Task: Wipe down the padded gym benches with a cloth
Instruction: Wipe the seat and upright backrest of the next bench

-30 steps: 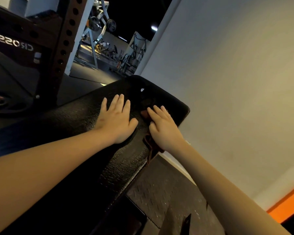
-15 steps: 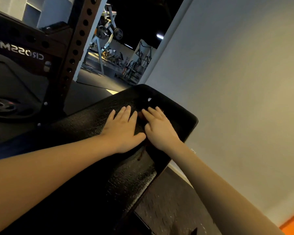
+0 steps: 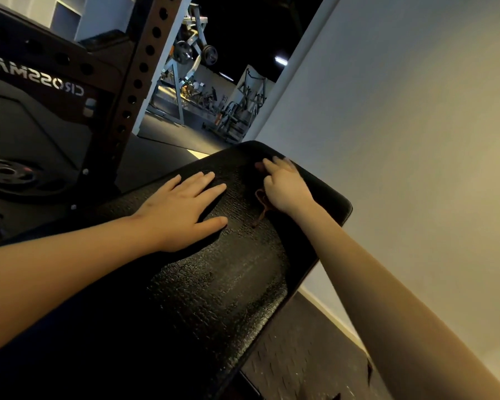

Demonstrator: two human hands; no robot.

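Presses right hand (image 3: 286, 189) flat on brown cloth (image 3: 261, 199), fingers straight though blurred. Pins cloth near far end of black bench (image 3: 214, 284), on wall (image 3: 416, 140) side. Rests left hand (image 3: 182, 209) palm-down beside it, fingers spread, apart from cloth. Reaches in with both bare forearms from lower edge. Beyond bench: holed rack (image 3: 140, 73), plate (image 3: 9, 174) on floor (image 3: 300, 359).
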